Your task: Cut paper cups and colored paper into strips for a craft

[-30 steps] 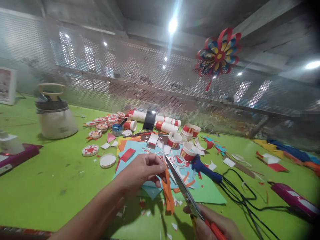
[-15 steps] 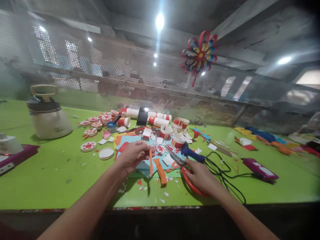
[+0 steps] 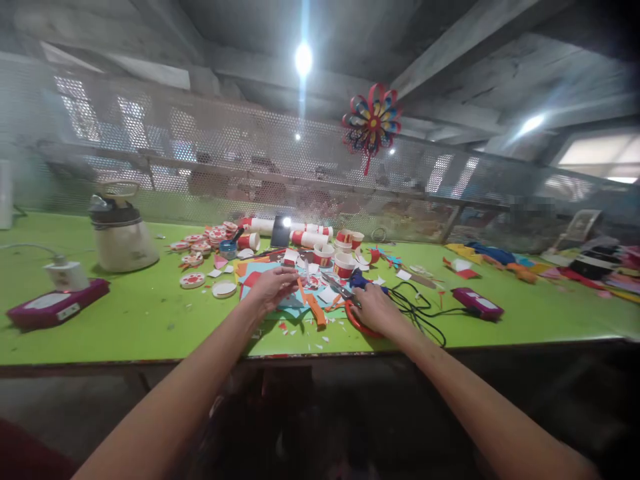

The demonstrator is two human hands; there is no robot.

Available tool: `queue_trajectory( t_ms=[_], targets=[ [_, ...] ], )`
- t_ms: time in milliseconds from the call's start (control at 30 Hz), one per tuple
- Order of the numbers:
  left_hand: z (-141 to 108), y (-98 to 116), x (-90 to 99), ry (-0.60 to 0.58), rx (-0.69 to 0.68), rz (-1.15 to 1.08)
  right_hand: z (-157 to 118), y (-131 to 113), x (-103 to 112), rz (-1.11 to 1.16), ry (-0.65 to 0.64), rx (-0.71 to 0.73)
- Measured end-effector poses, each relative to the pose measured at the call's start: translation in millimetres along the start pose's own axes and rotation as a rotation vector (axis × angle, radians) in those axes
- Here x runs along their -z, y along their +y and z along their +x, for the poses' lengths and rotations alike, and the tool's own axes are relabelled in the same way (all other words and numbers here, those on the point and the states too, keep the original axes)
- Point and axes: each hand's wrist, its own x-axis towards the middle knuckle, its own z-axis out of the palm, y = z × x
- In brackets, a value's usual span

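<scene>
My left hand [image 3: 273, 291] is closed, a narrow orange strip [image 3: 301, 291] hanging from its fingertips above blue paper sheets [image 3: 293, 305]. My right hand [image 3: 374, 308] lies over the red handles of a pair of scissors [image 3: 340, 288], whose blades point up and left toward the paper scraps. Between the hands rests a wider orange piece [image 3: 316, 311]. The dark blue glue gun [image 3: 361, 280] is just behind my right hand. Paper cups [image 3: 344, 265] with red bands stand beyond the scissors.
A sprayer [image 3: 123, 240] stands at the left, behind a purple power strip [image 3: 60, 305]. Decorated discs [image 3: 193, 280] lie left of the paper. Black cables run right to a purple box [image 3: 477, 303]. A paper flower [image 3: 374, 123] hangs above.
The view has shifted, showing more floor and table edge. My left hand still has the orange strip, and my right hand remains at the scissors.
</scene>
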Motion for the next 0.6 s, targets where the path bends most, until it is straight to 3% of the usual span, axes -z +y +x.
queue_trajectory(
  t_ms=[200, 400, 600],
  targets=[
    [-3, -1, -5.1, -0.08, -0.042, 0.023, -19, -33, 12, 0.3, 0.155, 0.053],
    [-8, 2, -9.4, -0.121, -0.137, -0.036, -5, -68, 7, 0.693, 0.111, 0.137],
    [-8, 3, -14.1, -0.093, -0.183, -0.088, 10, -80, -10, 0.917, 0.145, 0.108]
  ],
)
